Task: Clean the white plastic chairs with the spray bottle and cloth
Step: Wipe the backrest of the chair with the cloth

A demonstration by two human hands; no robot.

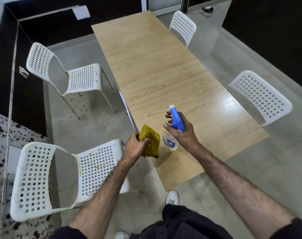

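Fingers (167, 116) around spray bottle (177, 120), cloth (151, 144) beside

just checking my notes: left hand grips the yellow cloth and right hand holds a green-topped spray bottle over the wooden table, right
Not quite. In the head view the spray bottle has a blue top, not green. The rest stands: the left hand grips the yellow cloth and the right hand holds the bottle over the wooden table.

We've got a mustard-yellow cloth (151, 144), a clear spray bottle (171, 135) with a blue head, white hole-dotted chairs (67, 171) smeared yellowish, a light woodgrain table (157, 66), and grey floor (250, 54).
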